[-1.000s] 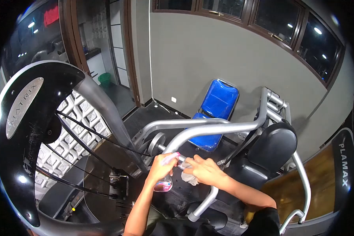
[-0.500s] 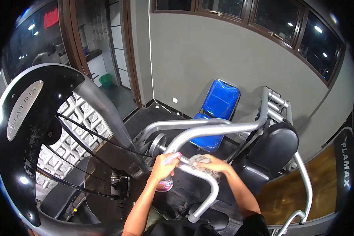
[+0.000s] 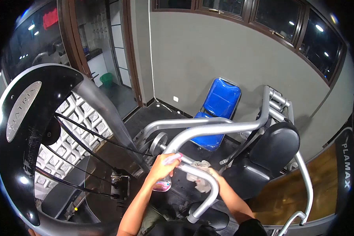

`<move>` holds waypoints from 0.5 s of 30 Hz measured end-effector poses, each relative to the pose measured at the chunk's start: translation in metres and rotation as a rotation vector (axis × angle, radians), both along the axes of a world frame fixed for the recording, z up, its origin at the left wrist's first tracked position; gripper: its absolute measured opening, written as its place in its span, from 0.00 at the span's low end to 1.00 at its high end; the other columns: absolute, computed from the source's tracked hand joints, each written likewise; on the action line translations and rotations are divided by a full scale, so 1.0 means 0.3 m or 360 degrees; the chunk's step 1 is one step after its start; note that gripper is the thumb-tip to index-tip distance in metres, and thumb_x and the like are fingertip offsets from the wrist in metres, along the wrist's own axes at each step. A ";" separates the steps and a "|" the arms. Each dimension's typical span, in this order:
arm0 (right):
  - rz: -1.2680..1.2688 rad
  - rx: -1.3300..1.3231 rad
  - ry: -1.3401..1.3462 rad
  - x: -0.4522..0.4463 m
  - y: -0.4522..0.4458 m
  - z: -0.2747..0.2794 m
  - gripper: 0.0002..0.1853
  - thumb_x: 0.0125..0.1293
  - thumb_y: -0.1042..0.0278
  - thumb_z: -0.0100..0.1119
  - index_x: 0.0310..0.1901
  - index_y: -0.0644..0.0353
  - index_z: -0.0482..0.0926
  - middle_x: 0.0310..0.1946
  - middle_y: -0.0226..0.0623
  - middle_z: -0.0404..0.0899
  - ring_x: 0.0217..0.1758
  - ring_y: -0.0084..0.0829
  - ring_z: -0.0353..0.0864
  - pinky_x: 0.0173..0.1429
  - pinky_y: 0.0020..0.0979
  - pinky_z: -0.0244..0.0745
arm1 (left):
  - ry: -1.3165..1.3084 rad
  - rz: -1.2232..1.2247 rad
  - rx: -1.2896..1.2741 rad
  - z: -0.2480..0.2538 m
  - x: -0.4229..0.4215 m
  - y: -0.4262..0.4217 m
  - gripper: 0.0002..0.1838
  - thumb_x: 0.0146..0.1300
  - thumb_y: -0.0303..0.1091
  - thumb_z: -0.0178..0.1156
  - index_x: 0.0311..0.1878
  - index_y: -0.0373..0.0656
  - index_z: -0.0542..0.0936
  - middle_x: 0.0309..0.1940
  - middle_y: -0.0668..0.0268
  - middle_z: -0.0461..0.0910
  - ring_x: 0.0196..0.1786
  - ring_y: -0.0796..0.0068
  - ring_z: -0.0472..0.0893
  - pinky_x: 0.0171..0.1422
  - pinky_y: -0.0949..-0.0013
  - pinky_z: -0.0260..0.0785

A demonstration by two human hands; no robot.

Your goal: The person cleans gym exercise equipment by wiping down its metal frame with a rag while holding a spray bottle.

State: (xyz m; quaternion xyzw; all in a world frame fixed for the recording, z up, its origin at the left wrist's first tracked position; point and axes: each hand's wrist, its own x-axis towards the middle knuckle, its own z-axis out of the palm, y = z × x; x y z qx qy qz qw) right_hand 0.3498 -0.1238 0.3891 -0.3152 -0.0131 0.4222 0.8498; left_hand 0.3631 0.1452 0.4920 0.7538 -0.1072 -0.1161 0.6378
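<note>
My left hand (image 3: 160,168) is wrapped round the neck of a spray bottle (image 3: 163,185). The bottle has a pink-and-white top and a clear body with pink on it. A crumpled pale grey cloth (image 3: 201,184) is in my right hand (image 3: 215,175), at the curved silver bar (image 3: 214,192) of a gym machine. The cloth shows on both sides of that bar, and the bar partly covers it. My right fingers are mostly hidden behind the cloth and bar. Both hands are close together, the bottle left of the bar.
A thick silver frame tube (image 3: 208,131) arches just beyond my hands. To the right stands a black padded seat (image 3: 277,145). A blue chair (image 3: 222,98) is by the grey wall. On the left rises the black machine tower (image 3: 47,84) with cables.
My right hand and the cloth have shifted from on top of the bar to its far side and underside, with more cloth spread out below. The left hand has barely moved.
</note>
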 end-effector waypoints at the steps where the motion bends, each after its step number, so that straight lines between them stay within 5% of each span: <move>1: 0.0005 0.0000 -0.0002 -0.013 0.046 0.036 0.22 0.69 0.56 0.64 0.61 0.56 0.76 0.38 0.34 0.83 0.37 0.25 0.84 0.41 0.29 0.85 | -0.0010 -0.0032 -0.0002 -0.002 0.002 0.003 0.13 0.67 0.38 0.61 0.39 0.36 0.84 0.24 0.64 0.82 0.17 0.75 0.80 0.24 0.69 0.71; 5: -0.0145 0.0106 0.0058 -0.026 0.012 0.001 0.21 0.73 0.59 0.58 0.63 0.55 0.75 0.43 0.36 0.83 0.41 0.29 0.85 0.39 0.32 0.86 | -0.0043 -0.0008 0.0046 -0.007 -0.007 0.008 0.13 0.68 0.38 0.60 0.39 0.36 0.84 0.25 0.65 0.83 0.17 0.75 0.80 0.24 0.68 0.71; 7: -0.0301 -0.0344 0.0051 -0.020 -0.044 -0.034 0.22 0.74 0.59 0.58 0.64 0.59 0.74 0.46 0.39 0.84 0.45 0.32 0.86 0.42 0.32 0.88 | -0.0033 -0.0022 -0.0030 0.002 -0.017 0.010 0.13 0.68 0.37 0.60 0.38 0.35 0.84 0.25 0.64 0.82 0.17 0.76 0.79 0.24 0.69 0.71; 9: -0.0199 -0.0767 -0.0020 -0.055 -0.072 0.197 0.22 0.70 0.62 0.64 0.62 0.63 0.77 0.50 0.38 0.85 0.51 0.27 0.85 0.55 0.26 0.81 | -0.0051 -0.0019 -0.0097 -0.007 -0.020 0.013 0.13 0.68 0.36 0.59 0.38 0.34 0.84 0.26 0.63 0.83 0.17 0.76 0.80 0.23 0.70 0.71; 13: -0.0154 -0.0972 -0.0833 -0.010 -0.116 0.261 0.20 0.65 0.64 0.71 0.55 0.63 0.81 0.48 0.37 0.85 0.50 0.25 0.84 0.55 0.27 0.79 | -0.0119 -0.0025 -0.0390 -0.064 -0.019 0.030 0.11 0.69 0.33 0.58 0.41 0.33 0.84 0.29 0.61 0.83 0.18 0.75 0.80 0.22 0.73 0.69; 15: -0.0123 -0.1285 -0.1763 0.013 -0.073 0.332 0.22 0.62 0.64 0.72 0.55 0.64 0.80 0.45 0.34 0.84 0.49 0.28 0.84 0.55 0.31 0.77 | -0.0098 -0.0025 -0.0496 -0.082 -0.018 0.042 0.11 0.69 0.32 0.58 0.43 0.33 0.84 0.30 0.60 0.83 0.18 0.75 0.80 0.21 0.73 0.68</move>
